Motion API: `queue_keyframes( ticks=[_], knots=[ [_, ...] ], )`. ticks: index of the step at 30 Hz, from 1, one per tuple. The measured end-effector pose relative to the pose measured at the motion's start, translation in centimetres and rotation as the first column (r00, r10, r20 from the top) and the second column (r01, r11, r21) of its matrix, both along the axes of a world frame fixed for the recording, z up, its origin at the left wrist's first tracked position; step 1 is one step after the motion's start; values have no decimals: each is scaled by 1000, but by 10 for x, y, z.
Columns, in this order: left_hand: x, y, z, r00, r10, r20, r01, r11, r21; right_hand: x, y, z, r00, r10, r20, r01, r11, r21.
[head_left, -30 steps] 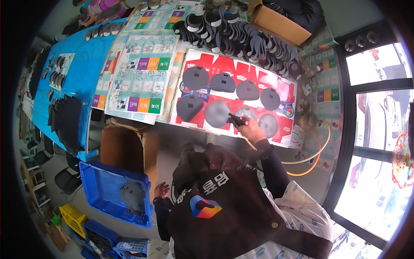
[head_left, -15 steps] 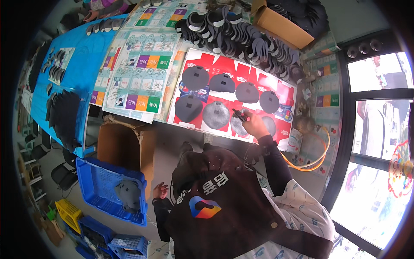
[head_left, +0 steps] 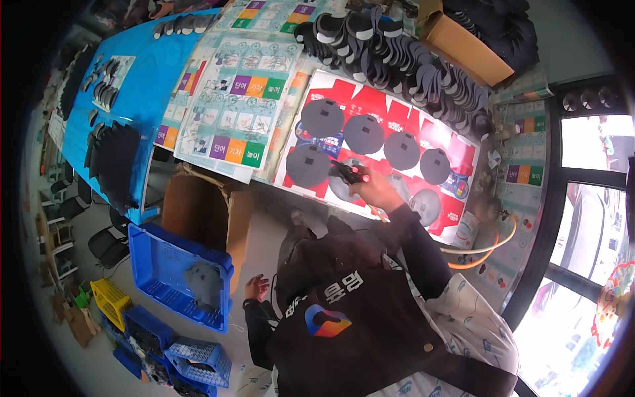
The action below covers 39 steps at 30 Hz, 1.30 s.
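Note:
My right hand (head_left: 376,190) is closed around a black spray gun (head_left: 346,173), held over a pale grey disc (head_left: 340,190) in the near row. Fingers and gun hide part of that disc and the one beside it. Several round, flat pieces lie in two rows on a red and white printed sheet (head_left: 456,213). Dark grey are those in the far row, such as one disc (head_left: 363,136), and the near-left disc (head_left: 307,168). The near-right disc (head_left: 425,208) looks paler and speckled. Low at my left side, my left hand (head_left: 256,287) hangs with fingers apart, holding nothing.
Stacked dark curved pieces (head_left: 423,73) line the table behind the sheet, beside a cardboard box (head_left: 466,49). An orange hose (head_left: 486,257) loops at the right. To the left stand a tall cardboard box (head_left: 198,212), a blue crate (head_left: 149,291) and a blue table (head_left: 149,73).
My right hand has carried the spray gun left, from the third near-row disc to the second. A far-row disc that looked partly bent now lies flat. The whole view has shifted slightly.

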<state>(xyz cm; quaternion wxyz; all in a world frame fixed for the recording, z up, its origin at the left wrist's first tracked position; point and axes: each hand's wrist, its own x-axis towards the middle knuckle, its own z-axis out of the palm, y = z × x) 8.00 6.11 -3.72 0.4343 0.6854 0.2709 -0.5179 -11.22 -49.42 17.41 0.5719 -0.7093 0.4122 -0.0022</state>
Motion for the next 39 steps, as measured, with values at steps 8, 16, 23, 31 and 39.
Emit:
queue_keyframes(
  ticks=[8,16,23,31,39],
  knots=[
    [27,4,7,999,-48,23,48,999,1,50,13,-36,986,-146,-76,111,931,-348],
    [75,32,-27,1000,11,-8,-11,1000,-14,69,20,-44,980,-146,-138,84,922,-379],
    [88,42,-24,1000,-12,9,12,999,-45,90,23,-48,985,79,-153,-137,902,-410],
    [78,49,-23,999,44,-7,-44,997,-56,89,14,-43,985,148,-84,-169,908,-384],
    [55,38,-16,996,86,1,-86,996,-3,82,-1,-24,989,88,-119,-132,888,-440]
  ],
)
